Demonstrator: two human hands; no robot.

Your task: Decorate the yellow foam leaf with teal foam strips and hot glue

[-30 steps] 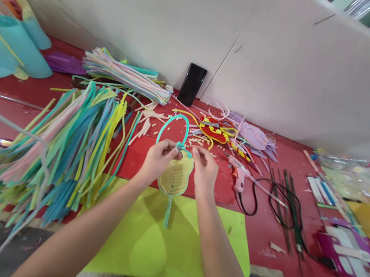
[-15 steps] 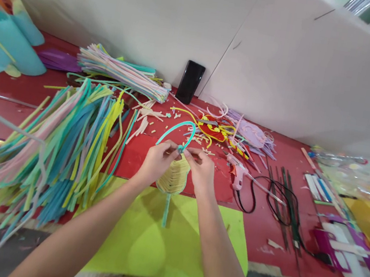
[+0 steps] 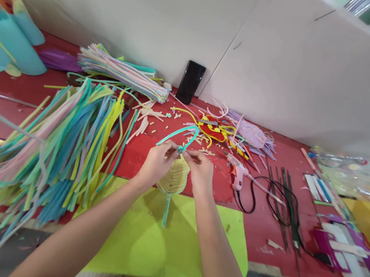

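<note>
A turquoise pipe cleaner arches in a loop above my fingertips. My left hand pinches it from the left, and my right hand pinches it close by on the right. A small twisted bit of turquoise shows between the two sets of fingers. Just below my hands lies a pale yellow fan-shaped piece with curved rows, edged in green, partly covered by my fingers. Its green stem points toward me over a lime-green sheet.
Pipe cleaners in many colours are heaped at left, with another bundle behind. A phone leans on the wall. To the right lie a pink glue gun, its black cable and thin dark rods. Small cut bits are scattered around.
The turquoise loop has tilted slightly to the right and lower. Both hands keep their pinch in nearly the same place. Part of a hand now shows at the far right edge.
</note>
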